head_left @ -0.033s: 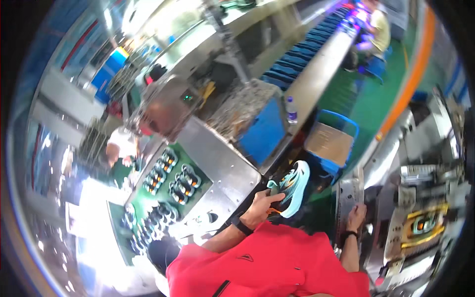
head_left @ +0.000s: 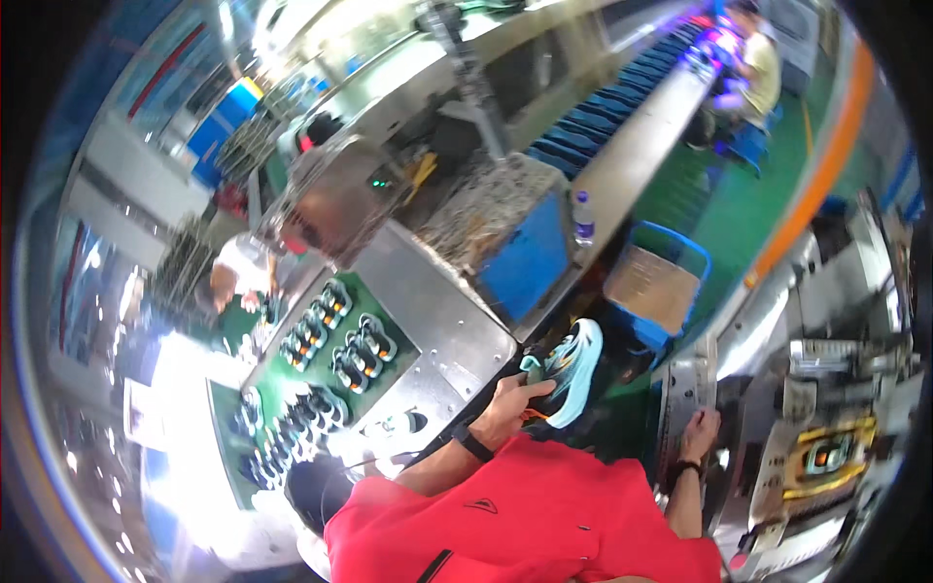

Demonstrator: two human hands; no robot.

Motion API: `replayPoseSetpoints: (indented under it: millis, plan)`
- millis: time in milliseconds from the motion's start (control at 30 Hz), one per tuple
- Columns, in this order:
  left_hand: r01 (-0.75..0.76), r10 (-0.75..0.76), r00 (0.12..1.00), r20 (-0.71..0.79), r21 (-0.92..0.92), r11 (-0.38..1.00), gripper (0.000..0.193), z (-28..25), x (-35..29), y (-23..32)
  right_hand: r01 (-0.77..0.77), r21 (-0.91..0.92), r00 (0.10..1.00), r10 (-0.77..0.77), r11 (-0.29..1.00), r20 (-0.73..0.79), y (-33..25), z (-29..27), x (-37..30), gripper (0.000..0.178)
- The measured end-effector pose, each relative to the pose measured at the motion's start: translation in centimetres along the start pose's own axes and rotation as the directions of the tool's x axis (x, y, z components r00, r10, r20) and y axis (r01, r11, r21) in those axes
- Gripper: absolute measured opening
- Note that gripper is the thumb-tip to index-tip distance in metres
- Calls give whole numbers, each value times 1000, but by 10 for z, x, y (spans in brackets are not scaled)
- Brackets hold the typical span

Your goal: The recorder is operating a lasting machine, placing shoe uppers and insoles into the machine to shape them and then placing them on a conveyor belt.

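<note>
The left hand (head_left: 501, 406) was closed around the upper of a pale blue and black shoe (head_left: 573, 374), which it held out in front of the body, its pale sole turned toward the right. Well apart from it, the right hand (head_left: 700, 432) lay with curled fingers at the metal edge (head_left: 688, 384) of a machine; whether it gripped anything could not be told. A yellow-edged fixture (head_left: 828, 457) sat to the right of that hand. To the left of the left hand stood a metal table (head_left: 457, 335), with rows of shoes (head_left: 364, 354) on its green surface. Beyond the held shoe were a blue-framed chair (head_left: 653, 287) and, farther from the hands, a bottle (head_left: 583, 222).
</note>
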State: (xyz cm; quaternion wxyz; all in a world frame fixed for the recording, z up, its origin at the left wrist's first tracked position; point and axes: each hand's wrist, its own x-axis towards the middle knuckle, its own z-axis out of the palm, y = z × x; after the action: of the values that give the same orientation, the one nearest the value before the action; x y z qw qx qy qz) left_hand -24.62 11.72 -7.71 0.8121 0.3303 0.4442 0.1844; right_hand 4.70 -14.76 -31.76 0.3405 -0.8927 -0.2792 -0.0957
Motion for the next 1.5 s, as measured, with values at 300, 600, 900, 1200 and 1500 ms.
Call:
replayPoseSetpoints:
  millis: [300,600,900,1200,1500]
  plan:
    - [-245,97,858,-505,-235,940,20,-188,32,18,328,290,942,-290,899,-166,-216,-36,193,15]
    - [-507,182,651,-737,-244,827,26,-422,127,104,988,81,145,-973,132,-182,-693,-30,283,41]
    - [-437,163,478,-863,-72,897,35,-626,226,222,909,159,-408,-902,-386,139,-976,95,250,56]
    - [-143,661,198,-724,645,750,74,-713,298,216,799,318,-559,-826,-510,79,-1041,174,251,45]
    - [-642,672,667,-323,209,737,28,-521,221,122,728,115,-612,-716,-676,-337,-1052,195,274,52]
